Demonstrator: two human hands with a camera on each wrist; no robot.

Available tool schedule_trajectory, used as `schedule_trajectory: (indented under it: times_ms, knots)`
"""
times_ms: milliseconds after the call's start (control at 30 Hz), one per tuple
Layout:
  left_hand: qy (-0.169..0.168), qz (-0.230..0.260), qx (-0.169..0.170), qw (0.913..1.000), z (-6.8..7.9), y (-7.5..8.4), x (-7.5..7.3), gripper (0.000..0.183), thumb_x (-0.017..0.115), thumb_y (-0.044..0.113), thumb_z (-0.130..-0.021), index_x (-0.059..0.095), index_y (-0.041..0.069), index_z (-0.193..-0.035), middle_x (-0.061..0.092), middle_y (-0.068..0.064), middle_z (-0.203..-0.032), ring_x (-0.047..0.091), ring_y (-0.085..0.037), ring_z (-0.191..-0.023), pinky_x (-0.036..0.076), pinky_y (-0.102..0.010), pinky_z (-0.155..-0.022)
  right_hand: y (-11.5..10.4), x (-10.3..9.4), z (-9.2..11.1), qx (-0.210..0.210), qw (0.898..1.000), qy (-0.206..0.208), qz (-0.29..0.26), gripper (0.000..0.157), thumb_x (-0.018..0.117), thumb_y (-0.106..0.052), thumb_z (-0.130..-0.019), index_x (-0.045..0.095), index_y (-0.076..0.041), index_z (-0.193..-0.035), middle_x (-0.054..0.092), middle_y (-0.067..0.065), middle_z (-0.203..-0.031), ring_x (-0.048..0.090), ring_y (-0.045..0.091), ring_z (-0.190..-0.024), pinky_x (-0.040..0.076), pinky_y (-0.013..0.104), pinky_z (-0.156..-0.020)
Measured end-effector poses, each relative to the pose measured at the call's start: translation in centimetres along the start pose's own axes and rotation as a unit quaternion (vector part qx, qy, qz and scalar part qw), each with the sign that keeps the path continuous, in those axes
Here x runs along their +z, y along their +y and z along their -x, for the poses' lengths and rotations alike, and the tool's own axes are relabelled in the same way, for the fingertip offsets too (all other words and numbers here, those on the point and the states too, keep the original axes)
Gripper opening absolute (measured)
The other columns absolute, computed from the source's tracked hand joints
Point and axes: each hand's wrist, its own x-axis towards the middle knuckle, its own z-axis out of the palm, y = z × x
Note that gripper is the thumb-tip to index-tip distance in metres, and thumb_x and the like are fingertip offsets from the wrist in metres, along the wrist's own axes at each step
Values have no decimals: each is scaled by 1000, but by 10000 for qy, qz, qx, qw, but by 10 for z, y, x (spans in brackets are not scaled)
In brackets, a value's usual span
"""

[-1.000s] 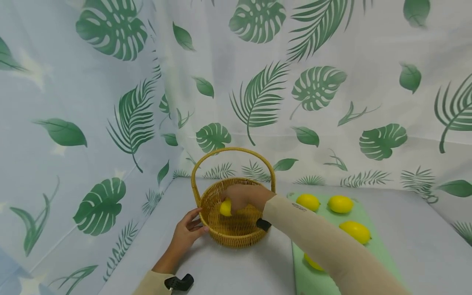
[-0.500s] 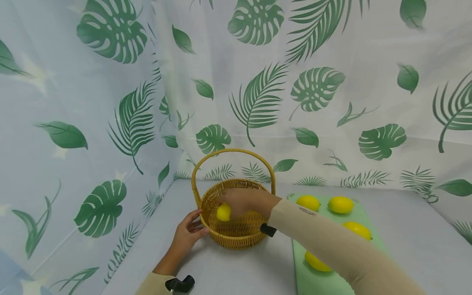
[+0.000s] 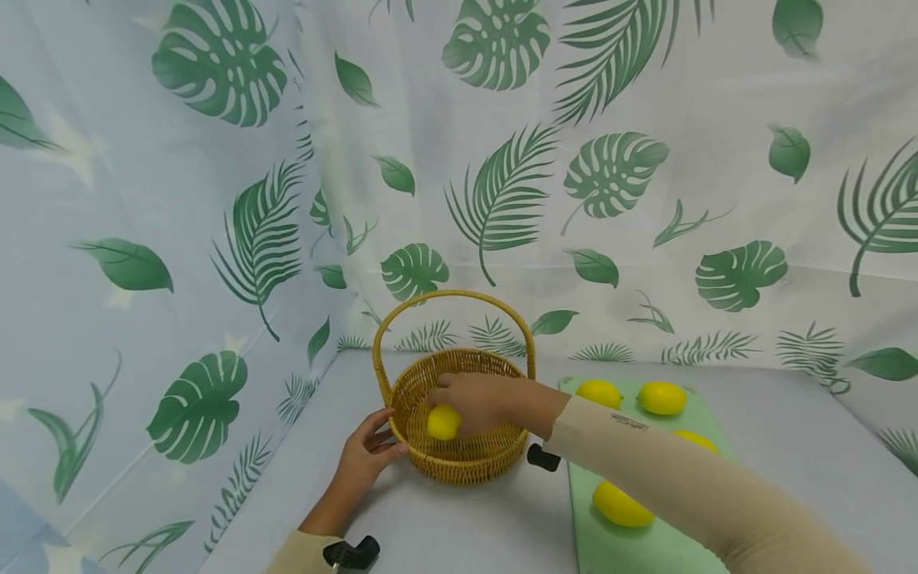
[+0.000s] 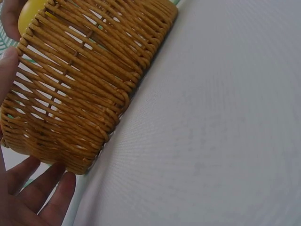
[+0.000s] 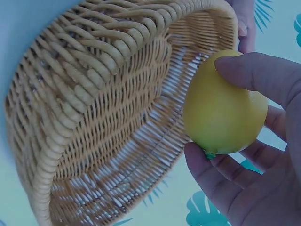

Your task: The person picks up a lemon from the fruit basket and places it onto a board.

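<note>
A wicker basket (image 3: 466,472) with a tall arched handle stands on the white surface. My left hand (image 3: 361,456) rests on its left side, thumb and fairly straight fingers spread against the outer wall; the left wrist view shows the fingertips touching the weave (image 4: 80,89). My right hand (image 3: 484,401) reaches over the basket's opening. Between its thumb and fingers it holds a yellow lemon (image 5: 225,106), greenish at the tip. In the head view this lemon (image 3: 444,422) appears within the basket's outline, and the right hand hides part of the inside.
To the right lies a pale green cutting board (image 3: 588,550) bearing several lemons (image 3: 622,504). My right sleeve (image 3: 660,446) crosses over it and partly covers one lemon (image 3: 696,438). A leaf-printed curtain (image 3: 430,159) stands behind and to the left.
My right hand, with the lemon in it, has shifted slightly right and nearer to me; the right forearm has moved rightward too. The left hand and basket have stayed put.
</note>
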Motion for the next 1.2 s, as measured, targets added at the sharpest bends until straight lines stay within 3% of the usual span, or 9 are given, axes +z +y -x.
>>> schedule_trajectory:
  times_ms: [167, 433, 733, 833, 1067, 1200]
  knots:
    - [48, -4, -5, 10000, 1, -1, 1, 71, 78, 6, -83, 43, -4, -143, 37, -28, -147, 47, -49, -122, 53, -29, -86, -2, -1, 10, -29, 9999, 92, 96, 58, 78, -22, -81, 56, -27, -135, 51, -5, -121, 51, 14, -102, 47, 33, -92]
    - [265, -13, 117, 9996, -3, -23, -1, 68, 79, 4, -82, 47, 0, -141, 41, -23, -146, 53, -44, -119, 54, -29, -84, 1, 2, 17, 58, 9997, 171, 134, 55, 78, -25, -83, 55, -32, -133, 49, -7, -121, 50, 14, -107, 47, 35, -95]
    - [281, -84, -1, 9996, -7, -28, -3, 69, 79, 5, -81, 47, 2, -142, 41, -22, -146, 53, -41, -120, 54, -30, -84, 6, 0, 26, 59, 9997, 167, 178, 54, 77, -26, -83, 55, -30, -133, 49, -7, -119, 50, 14, -105, 47, 32, -92]
    - [260, -75, -66, 9996, -8, -25, -3, 69, 79, 4, -81, 46, 1, -142, 40, -23, -147, 51, -43, -121, 54, -29, -84, 8, 0, 28, 93, 9997, 137, 174, 54, 77, -26, -84, 55, -29, -133, 48, -7, -118, 50, 14, -105, 47, 32, -92]
    - [121, 34, -61, 9999, -1, 1, 1, 71, 80, 6, -81, 44, -5, -142, 37, -28, -147, 49, -48, -122, 54, -30, -85, 11, -1, 36, 101, 9997, 188, 121, 53, 78, -23, -83, 56, -28, -131, 47, -8, -117, 49, 14, -105, 47, 31, -92]
    - [154, 57, -77, 9998, 1, 2, 2, 70, 79, 4, -81, 44, -4, -141, 38, -26, -146, 49, -48, -121, 54, -30, -84, 13, -1, 43, 75, 9995, 284, 61, 52, 78, -23, -83, 56, -28, -130, 48, -5, -121, 49, 16, -106, 48, 33, -92]
